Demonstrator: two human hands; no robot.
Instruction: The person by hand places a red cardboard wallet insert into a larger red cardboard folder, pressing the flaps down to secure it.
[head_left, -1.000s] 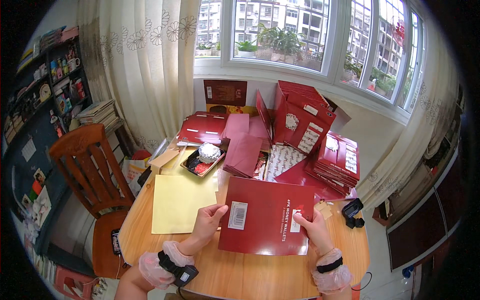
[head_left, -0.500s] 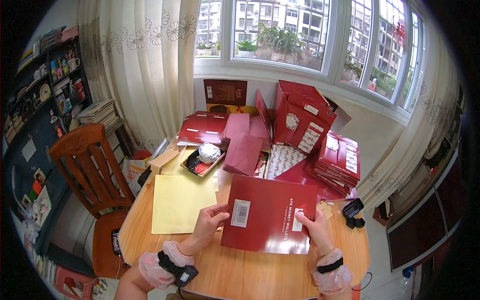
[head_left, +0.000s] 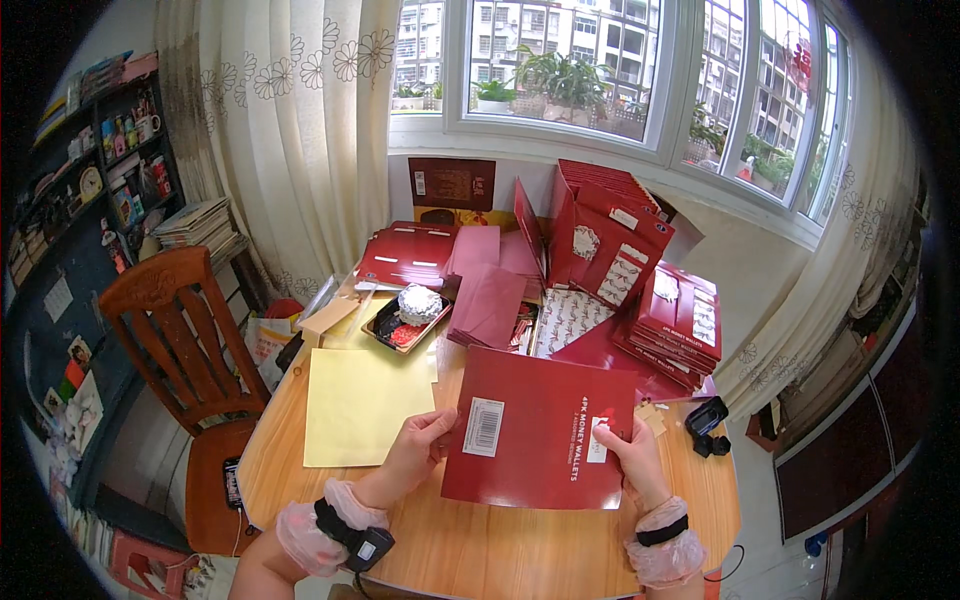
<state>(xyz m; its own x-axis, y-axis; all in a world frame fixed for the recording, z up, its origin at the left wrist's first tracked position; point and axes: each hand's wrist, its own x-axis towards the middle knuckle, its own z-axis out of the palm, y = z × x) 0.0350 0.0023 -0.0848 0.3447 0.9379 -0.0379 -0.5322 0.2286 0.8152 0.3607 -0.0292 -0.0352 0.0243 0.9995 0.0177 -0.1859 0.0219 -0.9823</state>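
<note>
A flat red card packet [head_left: 530,440] with a white barcode label is held up over the near part of the table. My left hand [head_left: 418,450] pinches its left edge, thumb on top. On the right edge my right hand [head_left: 637,458] grips it, its thumb lying by a small white label. The fingers under the packet are hidden. Left of it lies a pale yellow sheet [head_left: 362,410]. Beyond it is a pile of dull pink-red envelopes [head_left: 487,305], next to a black tray [head_left: 385,330] holding a silvery round bundle and red pieces.
Stacked red packets [head_left: 668,330] stand at the right, and a box of upright red packets [head_left: 610,225] is behind them. More red packets [head_left: 408,255] lie at the back left. A black device [head_left: 707,425] sits at the table's right edge; a wooden chair [head_left: 190,370] stands left.
The red packet has tilted very slightly in my hands, and my left hand has shifted a little. Everything else stays in place.
</note>
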